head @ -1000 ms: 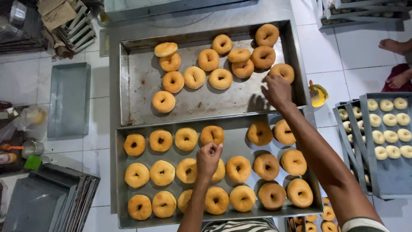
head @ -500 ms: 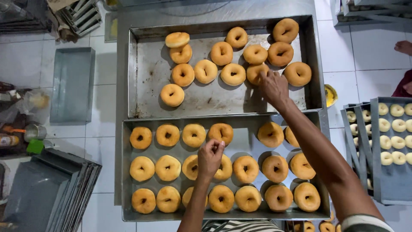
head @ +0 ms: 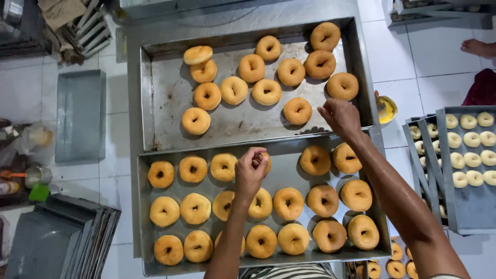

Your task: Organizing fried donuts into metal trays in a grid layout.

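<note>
Two metal trays fill our view from above: the near tray [head: 144, 212], packed with rows of golden doughnuts, and the far tray [head: 165, 113] just beyond it, edge to edge, with a looser scatter of doughnuts.

Our left hand [head: 251, 172] hangs over the near tray's top row, fingers pinched on a doughnut [head: 265, 161] that is mostly hidden beneath them, just right of the third doughnut in that row. Half a second ago this hand hovered a little lower, by the row below; now it sits at the tray's far edge.

Our right hand [head: 341, 116] is at the far tray's right end, fingers loosely curled and holding nothing, as far as we can see. A single doughnut [head: 297, 110] lies just left of its fingertips, apart from them; whether they brush it we cannot tell. In the earlier picture the hand covered a doughnut near that corner; now it has drawn back towards the near tray and that doughnut lies bare on the metal.

Right of the near tray, stacked trays [head: 465, 170] carry pale, uncooked rings [head: 473, 139]. Left of the far tray, an empty pan [head: 80, 116] rests on the white tiles, and a small yellow tub [head: 387, 109] sits by the far tray's right rim.
</note>
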